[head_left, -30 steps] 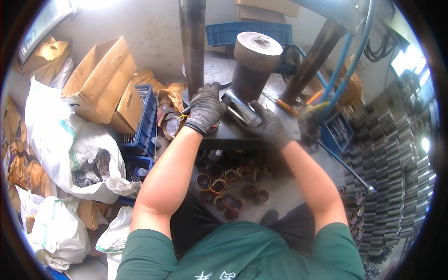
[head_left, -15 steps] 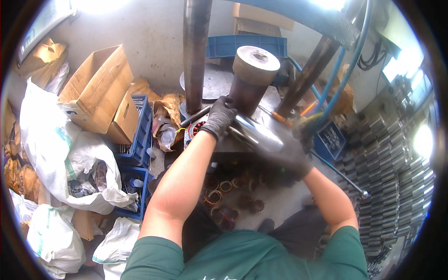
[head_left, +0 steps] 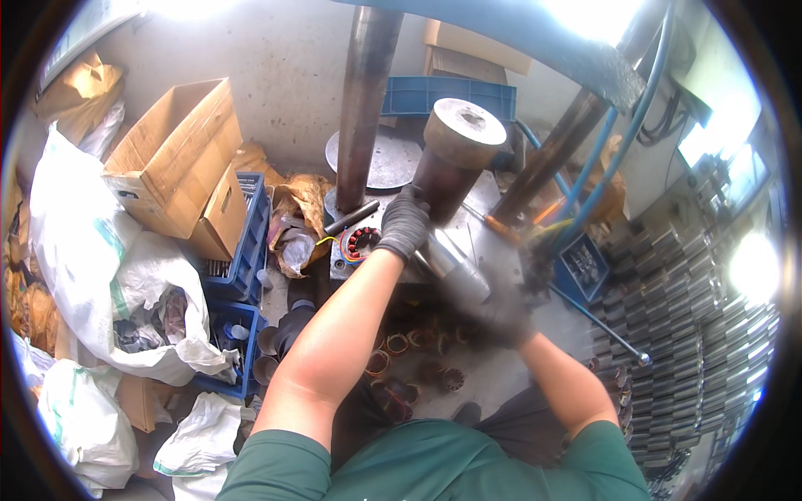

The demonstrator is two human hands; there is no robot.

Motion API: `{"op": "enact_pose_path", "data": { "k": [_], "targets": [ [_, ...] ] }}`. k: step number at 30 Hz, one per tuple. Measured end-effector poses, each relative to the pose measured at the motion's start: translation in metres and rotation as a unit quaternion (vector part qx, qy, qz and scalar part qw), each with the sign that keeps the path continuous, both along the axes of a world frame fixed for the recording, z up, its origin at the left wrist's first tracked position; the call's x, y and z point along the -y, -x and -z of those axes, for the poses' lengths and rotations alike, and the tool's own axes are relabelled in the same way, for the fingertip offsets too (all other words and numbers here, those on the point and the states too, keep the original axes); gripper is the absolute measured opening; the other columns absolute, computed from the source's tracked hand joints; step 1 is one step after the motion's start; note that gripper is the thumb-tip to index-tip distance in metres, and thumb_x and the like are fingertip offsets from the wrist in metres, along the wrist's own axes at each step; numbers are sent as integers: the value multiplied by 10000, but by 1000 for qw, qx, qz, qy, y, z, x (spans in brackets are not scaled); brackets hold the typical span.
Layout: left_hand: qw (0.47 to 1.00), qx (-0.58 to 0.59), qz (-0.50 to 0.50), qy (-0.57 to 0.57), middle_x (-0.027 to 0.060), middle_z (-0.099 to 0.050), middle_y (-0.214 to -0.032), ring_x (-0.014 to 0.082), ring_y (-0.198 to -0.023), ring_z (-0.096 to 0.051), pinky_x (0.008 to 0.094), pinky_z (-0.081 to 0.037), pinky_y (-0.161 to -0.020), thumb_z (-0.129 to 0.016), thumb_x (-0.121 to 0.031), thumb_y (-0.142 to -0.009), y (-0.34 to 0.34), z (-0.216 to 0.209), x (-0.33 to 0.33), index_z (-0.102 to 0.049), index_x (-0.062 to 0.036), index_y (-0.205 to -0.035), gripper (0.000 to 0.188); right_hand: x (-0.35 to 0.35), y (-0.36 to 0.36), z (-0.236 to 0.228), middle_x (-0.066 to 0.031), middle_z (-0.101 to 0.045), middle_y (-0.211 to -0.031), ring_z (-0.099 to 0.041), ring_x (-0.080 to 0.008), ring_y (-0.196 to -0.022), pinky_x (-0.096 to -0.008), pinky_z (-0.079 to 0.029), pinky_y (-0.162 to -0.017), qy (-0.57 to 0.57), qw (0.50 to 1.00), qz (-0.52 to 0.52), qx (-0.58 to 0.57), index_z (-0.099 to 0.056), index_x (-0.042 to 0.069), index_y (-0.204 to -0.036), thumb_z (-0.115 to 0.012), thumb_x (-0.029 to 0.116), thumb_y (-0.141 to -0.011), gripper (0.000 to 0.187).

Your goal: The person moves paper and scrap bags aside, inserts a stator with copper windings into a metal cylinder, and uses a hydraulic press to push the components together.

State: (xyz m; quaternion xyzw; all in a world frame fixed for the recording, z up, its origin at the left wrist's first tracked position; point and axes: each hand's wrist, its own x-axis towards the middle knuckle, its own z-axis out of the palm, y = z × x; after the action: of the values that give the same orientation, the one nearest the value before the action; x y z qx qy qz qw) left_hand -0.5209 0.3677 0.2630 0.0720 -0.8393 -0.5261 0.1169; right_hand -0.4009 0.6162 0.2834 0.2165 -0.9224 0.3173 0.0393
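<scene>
A shiny metal tube [head_left: 457,269] slants toward me above the near edge of the metal bench plate [head_left: 386,200]. My left hand [head_left: 405,224], in a dark grey glove, is closed around its far end. At the near end is my gloved right hand [head_left: 499,313], smeared by motion, so its fingers cannot be made out. Just beyond the tube stands a thick steel cylinder [head_left: 447,179] with a pale, wider top. Left of my left hand lie a ring-shaped motor stator [head_left: 362,242] with red windings and coloured leads, and a dark metal rod [head_left: 352,218].
Steel columns [head_left: 365,108] and blue hoses [head_left: 614,167] rise around the plate. Cardboard boxes [head_left: 180,167], blue crates [head_left: 251,275] and white sacks [head_left: 75,242] crowd the left. Stacked metal parts [head_left: 685,326] fill the right. Several wound rings [head_left: 397,342] lie on the floor below.
My right hand has moved left and slightly lower, nearer my body. The tube now points more steeply toward me. My left hand keeps its hold at the far end.
</scene>
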Motion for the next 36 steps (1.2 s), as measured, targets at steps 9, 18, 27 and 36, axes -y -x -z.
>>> {"op": "enact_pose_path", "data": {
  "k": [9,18,27,36],
  "targets": [
    [1000,27,-12,-3,257,-718,-1164,408,-1137,-680,482,-504,-1028,-660,-282,-992,13,-1,21,-630,-40,-1273,372,-12,1,-23,-108,-616,-1357,-590,-244,-1258,-395,-489,-1078,389,917,-86,34,-481,85,-1517,-924,437,-781,928],
    [993,-32,-110,41,238,-737,-1039,421,-1025,-708,520,-530,-903,-579,-273,-1042,5,-5,9,-647,-107,-1258,280,76,154,-132,-68,-595,-1353,-646,-191,-1164,-322,-558,-943,392,901,-71,-170,-484,83,-1394,-881,227,-812,720],
    [943,-294,35,149,184,-726,-863,417,-804,-709,519,-550,-704,-658,-239,-1004,-34,-32,-37,-633,-150,-1176,195,75,210,-124,-249,-639,-1356,-603,-412,-1283,-467,-475,-1081,110,954,173,-217,-548,39,-1354,-891,535,-740,861],
    [802,-492,329,80,121,-715,-838,327,-714,-696,439,-536,-626,-744,-58,-880,-134,-67,-77,-653,-60,-1129,265,-37,-25,-41,-15,-703,-967,-652,-106,-779,-219,-507,-635,442,756,-12,482,-703,78,-1234,-729,372,-948,410]
  ]
}}
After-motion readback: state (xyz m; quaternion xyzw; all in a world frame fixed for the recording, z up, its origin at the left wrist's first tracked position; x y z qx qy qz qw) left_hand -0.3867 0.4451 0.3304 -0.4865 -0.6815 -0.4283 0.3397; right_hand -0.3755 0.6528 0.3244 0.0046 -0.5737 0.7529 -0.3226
